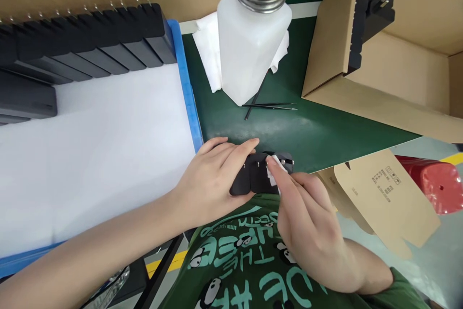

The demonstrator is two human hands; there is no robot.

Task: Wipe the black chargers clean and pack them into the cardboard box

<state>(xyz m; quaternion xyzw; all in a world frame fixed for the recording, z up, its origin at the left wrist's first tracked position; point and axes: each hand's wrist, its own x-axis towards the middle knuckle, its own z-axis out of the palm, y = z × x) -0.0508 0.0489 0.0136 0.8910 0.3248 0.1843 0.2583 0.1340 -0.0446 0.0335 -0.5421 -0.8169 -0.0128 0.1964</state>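
Close to my body, at the table's front edge, my left hand (pixel 213 174) grips several black power adapters (pixel 255 181) with metal pins, held side by side. My right hand (pixel 307 217) pinches a small white cloth (pixel 273 179) and presses it on the pin side of the adapters at the right end. Part of the adapters is hidden behind my fingers. Beyond my hands, a pair of black tweezers (pixel 269 106) lies across a thin dark stick at the foot of a white plastic bottle (pixel 249 48) with a metal top.
To the left, a blue-rimmed tray (pixel 186 87) with a white lining holds a row of black adapters (pixel 108 29), pins up. An open cardboard box (pixel 408 68) with black adapters in it stands right. White wipes (pixel 210 48) lie under the bottle. A red stool (pixel 441 186) is beyond the edge.
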